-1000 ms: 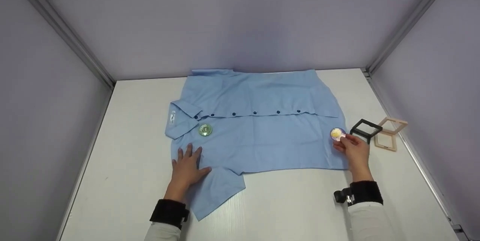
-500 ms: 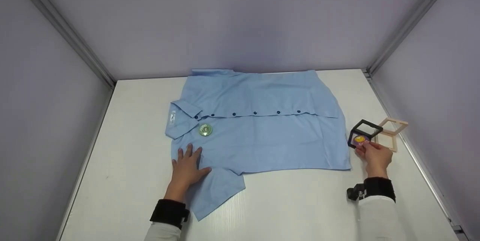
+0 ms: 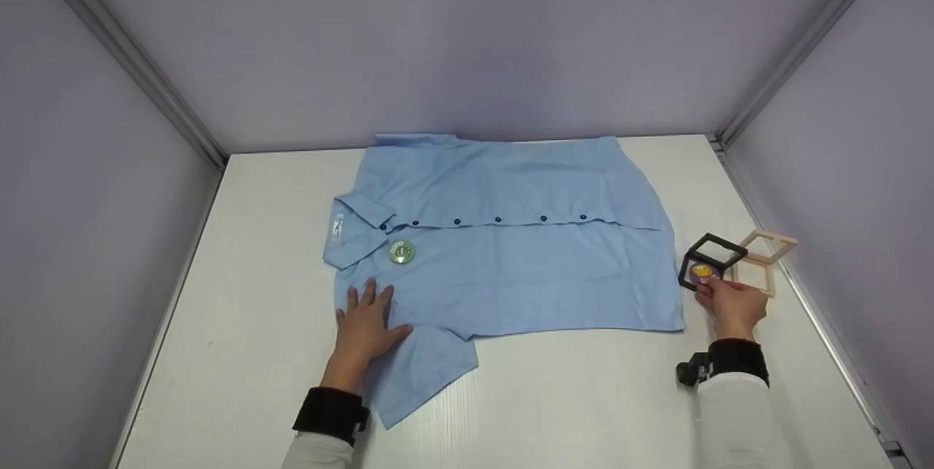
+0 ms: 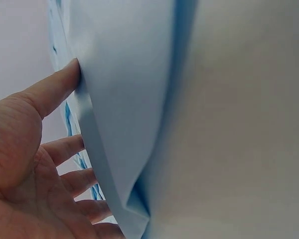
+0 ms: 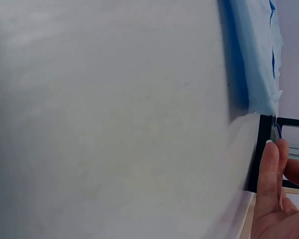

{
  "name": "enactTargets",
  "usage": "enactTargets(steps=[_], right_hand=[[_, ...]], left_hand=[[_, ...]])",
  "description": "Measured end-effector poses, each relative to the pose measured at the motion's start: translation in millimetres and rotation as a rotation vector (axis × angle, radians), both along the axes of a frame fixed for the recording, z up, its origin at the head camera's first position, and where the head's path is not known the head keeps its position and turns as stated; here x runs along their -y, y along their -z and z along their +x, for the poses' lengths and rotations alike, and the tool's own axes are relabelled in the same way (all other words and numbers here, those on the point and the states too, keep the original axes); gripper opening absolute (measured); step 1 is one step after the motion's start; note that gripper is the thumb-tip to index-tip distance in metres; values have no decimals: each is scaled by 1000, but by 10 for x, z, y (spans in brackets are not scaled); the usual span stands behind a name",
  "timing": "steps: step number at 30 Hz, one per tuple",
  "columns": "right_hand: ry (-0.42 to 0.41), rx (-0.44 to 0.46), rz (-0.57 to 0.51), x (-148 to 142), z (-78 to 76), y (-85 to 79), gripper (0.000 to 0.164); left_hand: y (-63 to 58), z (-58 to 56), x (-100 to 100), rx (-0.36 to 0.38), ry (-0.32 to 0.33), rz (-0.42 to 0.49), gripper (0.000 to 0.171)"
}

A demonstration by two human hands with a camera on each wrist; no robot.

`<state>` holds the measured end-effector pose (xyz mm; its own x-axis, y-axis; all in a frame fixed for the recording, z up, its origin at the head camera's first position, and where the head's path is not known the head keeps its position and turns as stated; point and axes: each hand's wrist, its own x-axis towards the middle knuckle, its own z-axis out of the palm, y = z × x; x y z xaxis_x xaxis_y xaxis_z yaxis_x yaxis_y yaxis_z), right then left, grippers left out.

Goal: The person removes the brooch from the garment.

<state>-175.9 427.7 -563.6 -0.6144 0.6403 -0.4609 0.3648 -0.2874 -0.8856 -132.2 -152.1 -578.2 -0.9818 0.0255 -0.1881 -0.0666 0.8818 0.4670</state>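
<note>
A light blue short-sleeved shirt (image 3: pixel 540 272) lies spread on the table, collar to the left. My left hand (image 3: pixel 365 327) rests on it near the shoulder, fingers spread and straight; the left wrist view shows the fingertips against the cloth. A green round badge (image 3: pixel 401 252) lies on the shirt just below the collar. At the right, my right hand (image 3: pixel 733 305) pinches a purple round badge with a yellow figure (image 3: pixel 702 272) between thumb and fingers. That badge is at the lower half of an open black display case (image 3: pixel 719 250); whether it touches the case inside I cannot tell.
An open light-wood-coloured display case (image 3: pixel 766 250) stands right behind the black one, partly hidden by my right hand. Grey panels (image 3: pixel 467 46) enclose the white table (image 3: pixel 569 396) at the back and both sides.
My right hand has carried the purple badge right, from over the shirt's hem to the black display case, then barely moved. My left hand has stayed in place.
</note>
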Motion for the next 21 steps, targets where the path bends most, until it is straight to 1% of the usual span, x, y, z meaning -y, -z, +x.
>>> enactTargets(steps=[5, 10, 16, 21], right_hand=[[-11, 19, 2, 2, 4, -36, 23], [-4, 14, -15, 14, 11, -62, 24], [-2, 13, -4, -1, 6, -39, 25], [0, 6, 18, -4, 15, -10, 25]], left_hand=[[37, -6, 10, -31, 9, -11, 81], [55, -5, 4, -49, 14, -20, 81], [22, 3, -7, -38, 3, -4, 81], [30, 2, -3, -28, 2, -6, 81]])
